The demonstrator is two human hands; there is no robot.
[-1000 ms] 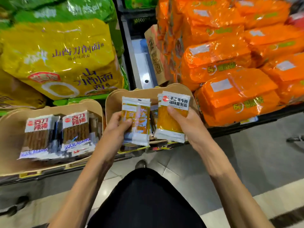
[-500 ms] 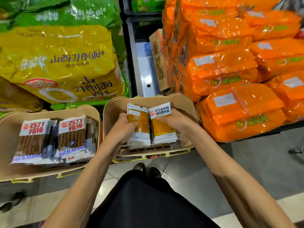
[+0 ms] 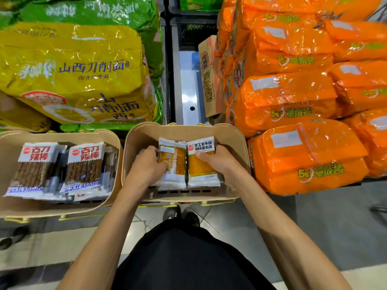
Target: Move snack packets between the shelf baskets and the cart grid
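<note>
**Two packets lowered into the right basket**

Head view: the left grip (image 3: 146, 166) is clamped on the left packet (image 3: 174, 162), thumb across its orange face. The right grip (image 3: 219, 160) is clamped on the right packet (image 3: 202, 164), and the two packets touch edge to edge. A second ago both were held up over the rim. Now they sit low inside the right basket (image 3: 184, 128), near its front wall. I judge the placing nearly done, with only the release left. The left basket (image 3: 62, 135) holds brown stick packets (image 3: 83, 164). Yellow noodle bags (image 3: 73, 70) and orange multipacks (image 3: 293, 97) fill the shelf behind. The cart grid is not in view.
</note>
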